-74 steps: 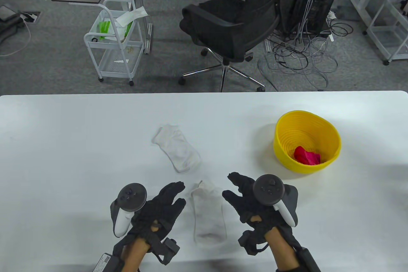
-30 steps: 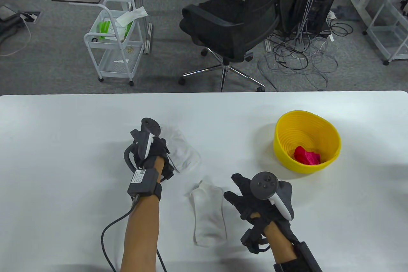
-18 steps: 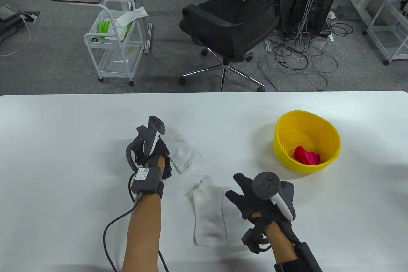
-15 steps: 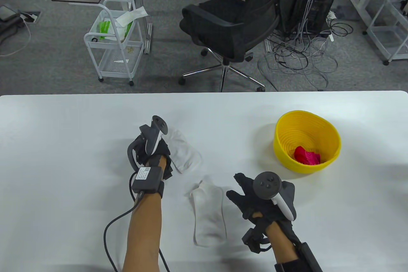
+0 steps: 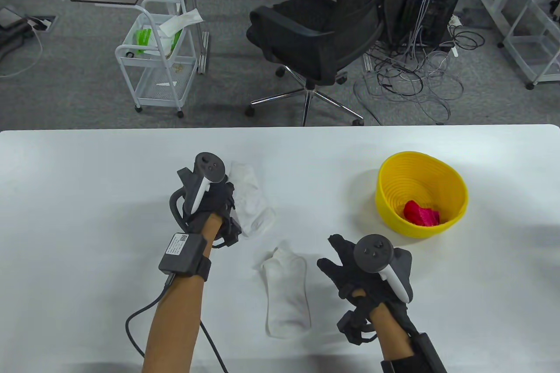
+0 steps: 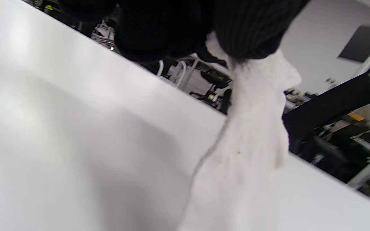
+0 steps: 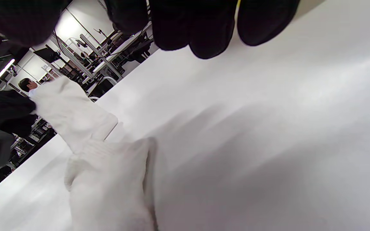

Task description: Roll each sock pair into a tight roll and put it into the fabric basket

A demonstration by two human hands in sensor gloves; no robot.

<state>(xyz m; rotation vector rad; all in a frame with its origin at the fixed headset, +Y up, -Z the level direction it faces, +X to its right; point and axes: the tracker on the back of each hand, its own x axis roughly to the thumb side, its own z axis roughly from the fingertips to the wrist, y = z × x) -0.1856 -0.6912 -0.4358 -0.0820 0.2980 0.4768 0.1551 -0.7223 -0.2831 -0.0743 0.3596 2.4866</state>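
One white sock (image 5: 250, 200) hangs pinched in the left hand (image 5: 214, 207), right hand (image 5: 350, 268) relaxed.

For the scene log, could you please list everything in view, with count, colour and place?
socks: 2, white; far sock pinched at its cuff and partly lifted, near sock flat at the table's front middle
sock roll: 1, red-pink, inside the basket
basket: 1, yellow, table's right
table: 1, white
office chair: 1, black, behind the table
cart: 1, white, far left
hands: left hand pinching the far sock; right hand open, right of the near sock
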